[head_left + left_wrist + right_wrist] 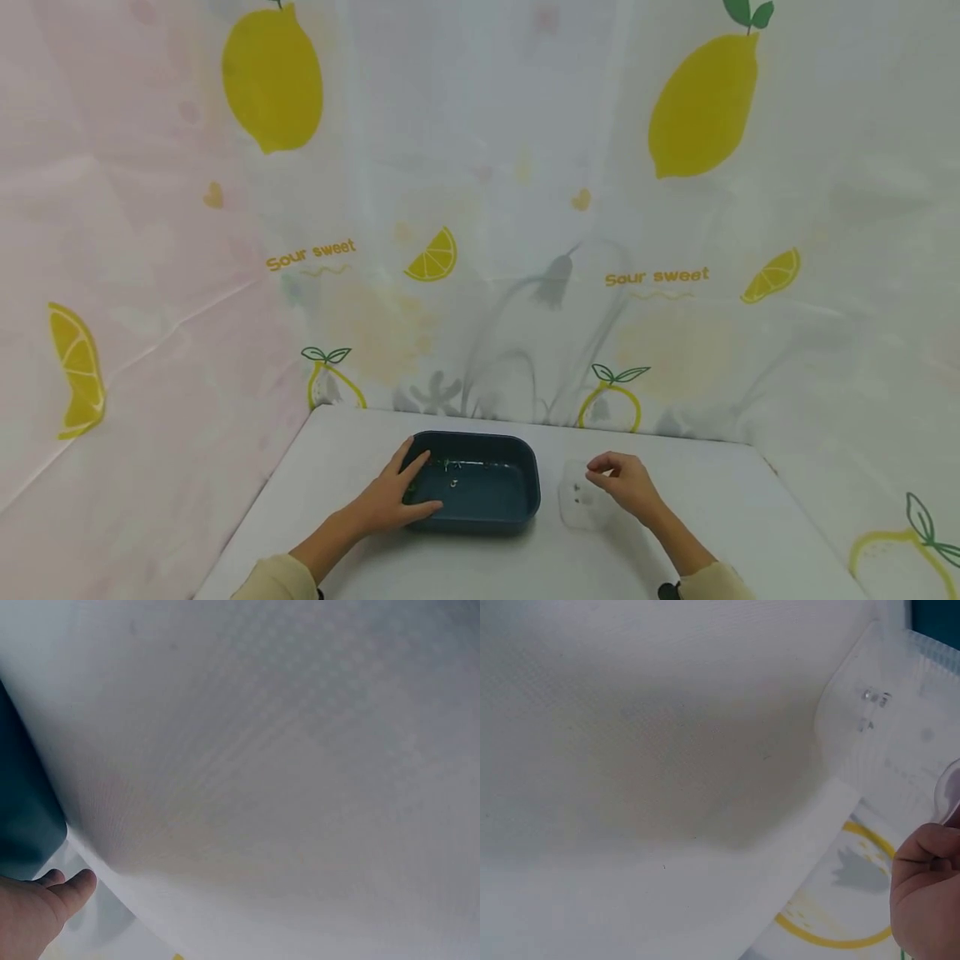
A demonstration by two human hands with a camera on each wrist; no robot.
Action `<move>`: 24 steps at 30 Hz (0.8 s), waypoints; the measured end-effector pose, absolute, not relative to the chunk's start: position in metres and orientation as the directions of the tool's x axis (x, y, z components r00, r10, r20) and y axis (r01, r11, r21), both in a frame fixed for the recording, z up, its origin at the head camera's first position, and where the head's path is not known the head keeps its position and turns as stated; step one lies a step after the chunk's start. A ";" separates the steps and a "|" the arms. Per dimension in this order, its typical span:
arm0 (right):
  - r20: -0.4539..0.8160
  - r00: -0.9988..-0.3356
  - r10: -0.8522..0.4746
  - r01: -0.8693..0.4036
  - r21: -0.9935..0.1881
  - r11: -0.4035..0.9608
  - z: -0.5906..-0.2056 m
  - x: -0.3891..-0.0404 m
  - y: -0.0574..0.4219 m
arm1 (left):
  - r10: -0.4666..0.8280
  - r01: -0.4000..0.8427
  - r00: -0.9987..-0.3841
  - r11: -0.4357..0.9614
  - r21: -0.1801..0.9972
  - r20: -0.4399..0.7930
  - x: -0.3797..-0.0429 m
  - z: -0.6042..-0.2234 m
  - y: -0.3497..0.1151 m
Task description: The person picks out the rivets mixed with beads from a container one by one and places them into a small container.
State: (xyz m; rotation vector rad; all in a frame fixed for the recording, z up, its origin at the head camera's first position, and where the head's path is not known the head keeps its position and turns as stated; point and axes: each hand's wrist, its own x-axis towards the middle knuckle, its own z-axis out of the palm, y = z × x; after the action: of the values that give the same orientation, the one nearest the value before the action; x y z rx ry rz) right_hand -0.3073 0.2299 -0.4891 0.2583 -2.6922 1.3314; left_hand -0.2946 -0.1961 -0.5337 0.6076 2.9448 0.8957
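My left hand (pixel 392 498) lies with spread fingers over the left end of a dark blue rectangular dish (pixel 537 483), the thumb across its near rim. Inside the dish, a small shiny bit (pixel 453 483) and several tiny pieces lie towards the back left. To the right of it is a shallow clear plastic container (pixel 568 515) holding several small dark bits (pixel 875 697). Above that container's right side hovers my right hand (pixel 628 483), thumb and forefinger brought together. In the right wrist view the fingers pinch a clear rounded piece (pixel 946 793), cut off by the frame edge; its kind is unclear.
Both dish and container stand on a white tabletop (pixel 675 542). Behind and at the sides hangs a pale curtain (pixel 495 167) printed with lemons, close to the table's back edge.
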 end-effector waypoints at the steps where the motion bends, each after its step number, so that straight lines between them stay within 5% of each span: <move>1: 0.189 -0.977 -0.095 -0.207 -0.771 0.602 -0.490 -0.308 0.230 | 0.364 0.362 -0.925 0.763 0.535 0.106 -0.294 -0.534 -0.196; 24: 0.204 -0.970 -0.134 -0.240 -0.701 0.671 -0.493 -0.307 0.228 | 0.365 0.364 -0.924 0.756 0.544 0.110 -0.295 -0.533 -0.195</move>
State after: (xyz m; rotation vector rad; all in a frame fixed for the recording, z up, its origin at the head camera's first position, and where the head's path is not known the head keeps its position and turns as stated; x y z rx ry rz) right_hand -0.3067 0.2280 -0.4928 0.3093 -2.7468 1.1816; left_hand -0.2945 -0.1946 -0.5326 0.6102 2.9418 0.9096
